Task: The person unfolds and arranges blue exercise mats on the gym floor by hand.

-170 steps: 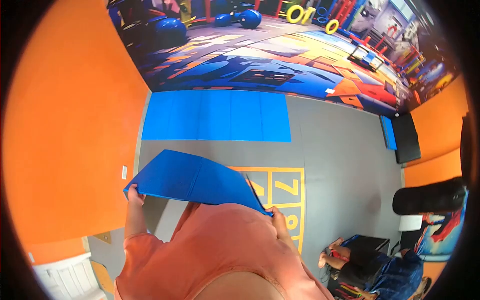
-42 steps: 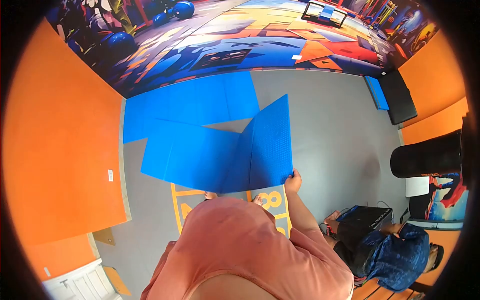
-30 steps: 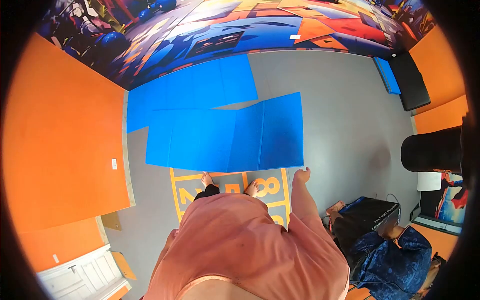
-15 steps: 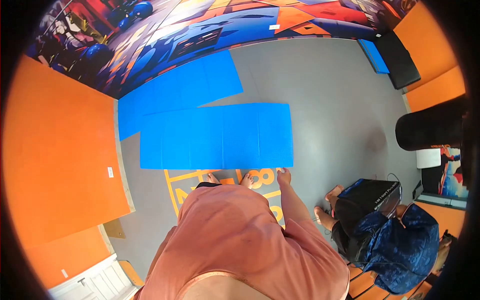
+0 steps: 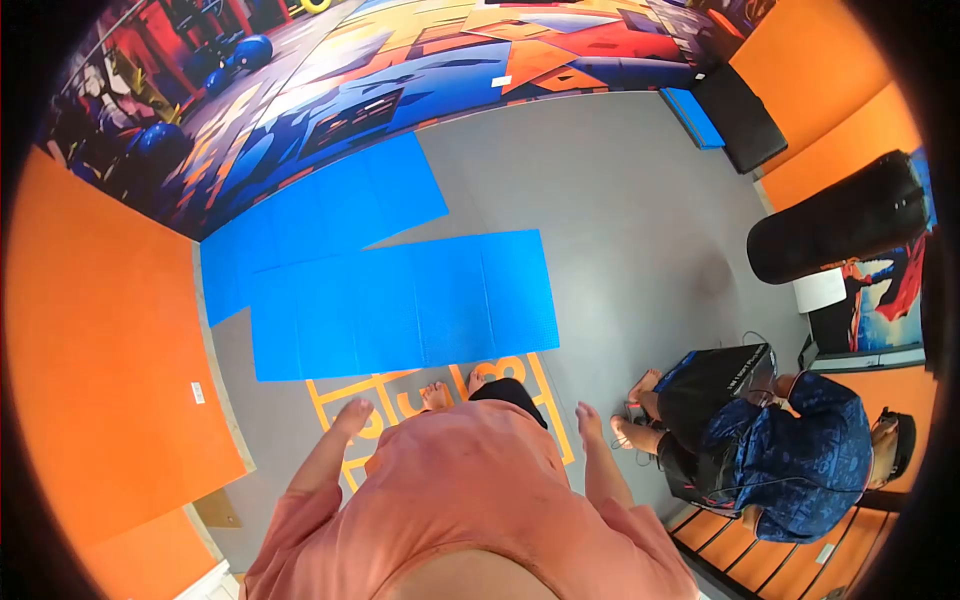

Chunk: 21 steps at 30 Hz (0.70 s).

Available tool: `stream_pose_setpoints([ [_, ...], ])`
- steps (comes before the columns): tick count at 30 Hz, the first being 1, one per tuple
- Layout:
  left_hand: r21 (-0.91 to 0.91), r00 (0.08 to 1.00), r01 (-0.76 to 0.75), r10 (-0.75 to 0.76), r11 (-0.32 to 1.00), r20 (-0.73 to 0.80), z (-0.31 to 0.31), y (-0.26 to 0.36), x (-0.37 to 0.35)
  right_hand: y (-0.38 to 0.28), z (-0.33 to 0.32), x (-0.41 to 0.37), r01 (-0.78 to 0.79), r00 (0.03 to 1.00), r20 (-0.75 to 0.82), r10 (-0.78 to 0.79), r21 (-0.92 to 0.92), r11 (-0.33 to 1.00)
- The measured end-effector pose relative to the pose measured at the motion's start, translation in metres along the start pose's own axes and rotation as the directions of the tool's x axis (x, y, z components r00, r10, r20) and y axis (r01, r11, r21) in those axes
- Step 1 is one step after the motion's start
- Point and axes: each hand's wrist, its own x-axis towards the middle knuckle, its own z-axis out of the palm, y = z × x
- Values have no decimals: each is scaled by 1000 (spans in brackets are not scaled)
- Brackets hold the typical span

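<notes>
A blue folding mat [image 5: 405, 305] lies spread on the grey floor before me, its crease lines running across it. Its far left part overlaps a second blue mat [image 5: 340, 195] by the wall. My left hand [image 5: 352, 415] hangs just short of the front mat's near edge, at the left of my body. It holds nothing, and its fingers look loosely apart. On the other side, my right hand [image 5: 589, 420] is also empty, with fingers stretched out, nearest the mat's near right corner. Neither hand touches a mat. My bare feet [image 5: 436, 396] stand close to the near edge.
Orange markings [image 5: 378, 420] run along the floor under me. To the right sits a person [image 5: 800, 450] in a dark blue patterned shirt, beside a black box [image 5: 715, 380]. A black punching bag [image 5: 840, 230] hangs beyond. Folded mats [image 5: 740, 120] lean at the far right.
My right hand has left the front mat's near right corner and drawn back. My left hand has come into sight. The view has shifted, and the front mat appears farther left and lower.
</notes>
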Motion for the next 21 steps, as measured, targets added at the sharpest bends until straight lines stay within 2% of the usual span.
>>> stream_pose_setpoints([
  [1, -111, 997, 68, -71, 992, -28, -11, 39, 4, 28, -13, -4, -110, 993, 40, 108, 61, 992],
  [2, -148, 995, 75, -84, 986, -58, -21, 81, 6, 47, -27, -3, -220, 974, 84, 211, 119, 968],
  [3, -158, 995, 78, -87, 984, -52, -17, 95, 19, 48, -38, -13, -222, 974, 79, 214, 108, 969],
  [5, -230, 992, -66, 39, 971, -123, 5, 113, 41, 49, -62, -40, -404, 913, 31, 408, 212, 890],
  [8, -342, 994, -105, 86, 934, -72, 63, 138, 72, 62, -101, -25, -440, 894, 37, 446, 251, 862],
  [9, -339, 992, -118, 98, 933, -74, 73, 163, 72, 61, -114, -13, -432, 898, 33, 439, 260, 864],
  [11, -372, 995, -74, 93, 925, 34, 98, 217, 59, 57, -141, 10, -330, 944, 46, 328, 213, 920],
  [12, -387, 994, 22, 23, 922, 111, 116, 227, 65, 54, -154, 25, -294, 956, 42, 291, 193, 936],
  [13, -381, 993, 12, 32, 924, 109, 144, 220, 78, 56, -168, 42, -289, 957, 39, 287, 203, 936],
  [14, -402, 993, 34, 16, 915, 120, 175, 205, 93, 60, -180, 59, -184, 983, 31, 182, 195, 963],
  [15, -422, 991, 60, -3, 905, 135, 189, 218, 95, 60, -194, 69, -81, 997, 23, 79, 183, 980],
  [16, -262, 990, 5, 31, 965, 135, 198, 227, 98, 58, -205, 78, -21, 1000, -20, 25, 175, 984],
  [19, -192, 969, 65, -16, 979, 247, 200, 280, 93, 61, -232, 97, 33, 999, -44, -21, 291, 956],
  [20, -246, 994, -78, 95, 966, 58, 193, 317, 77, 61, -238, 103, 13, 999, -53, 6, 342, 940],
  [21, -257, 995, -66, 82, 964, 52, 199, 324, 80, 55, -246, 105, 11, 999, -42, 3, 328, 944],
])
